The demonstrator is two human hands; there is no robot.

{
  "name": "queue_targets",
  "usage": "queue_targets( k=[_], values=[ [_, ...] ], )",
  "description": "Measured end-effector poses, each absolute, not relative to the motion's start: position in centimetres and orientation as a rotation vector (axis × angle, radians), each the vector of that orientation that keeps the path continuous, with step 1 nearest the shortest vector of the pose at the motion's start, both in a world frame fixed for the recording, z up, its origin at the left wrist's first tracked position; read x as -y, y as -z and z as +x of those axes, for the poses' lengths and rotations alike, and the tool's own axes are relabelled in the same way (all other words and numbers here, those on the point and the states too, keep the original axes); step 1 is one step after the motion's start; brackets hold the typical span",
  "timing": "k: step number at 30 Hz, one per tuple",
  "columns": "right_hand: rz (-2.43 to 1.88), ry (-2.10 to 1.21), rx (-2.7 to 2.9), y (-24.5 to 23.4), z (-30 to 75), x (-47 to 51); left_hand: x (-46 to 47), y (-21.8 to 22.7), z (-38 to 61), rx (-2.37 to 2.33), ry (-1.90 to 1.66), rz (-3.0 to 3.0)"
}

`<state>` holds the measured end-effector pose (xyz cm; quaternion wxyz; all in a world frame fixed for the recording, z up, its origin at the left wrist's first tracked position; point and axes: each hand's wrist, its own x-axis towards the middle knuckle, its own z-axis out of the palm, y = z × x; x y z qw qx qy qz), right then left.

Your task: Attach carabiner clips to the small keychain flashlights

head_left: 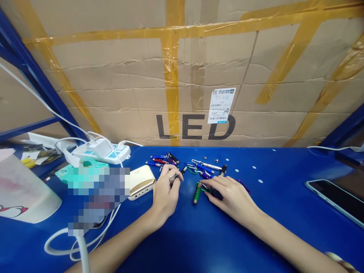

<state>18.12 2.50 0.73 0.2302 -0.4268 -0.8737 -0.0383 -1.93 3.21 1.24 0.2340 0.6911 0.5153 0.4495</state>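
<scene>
While the left hand [166,195] pinches a small thing [172,179] tight in its closed fingers, the right hand [231,199] lies curled over a dark pen light [217,194], and nobody can tell if it grips. Both hands are near the middle of the blue surface [182,246]. A green pen light [196,193] with a clip lies just beside the right hand. More small pen lights [165,159] lie in heaps near the far edge. A gold power bank [141,182] sits just left of the left hand.
</scene>
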Motion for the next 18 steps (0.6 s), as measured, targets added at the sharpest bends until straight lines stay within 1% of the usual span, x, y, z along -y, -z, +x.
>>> queue_targets(
  k=[4, 8, 18],
  values=[
    [-1.077, 0.134, 2.497, -0.85, 18.09, -2.13, -3.37, -1.26, -1.96, -1.293, -1.336, 1.872],
    [-1.016, 0.174, 2.593, -1.05, 17.93, -1.86, -3.61, -1.29, -1.92, -1.351, -1.382, 1.835],
    [-0.998, 0.062, 2.564, -0.86, 17.83, -1.85, -3.9, -1.05, -1.65, -1.395, -1.349, 1.795]
  ],
)
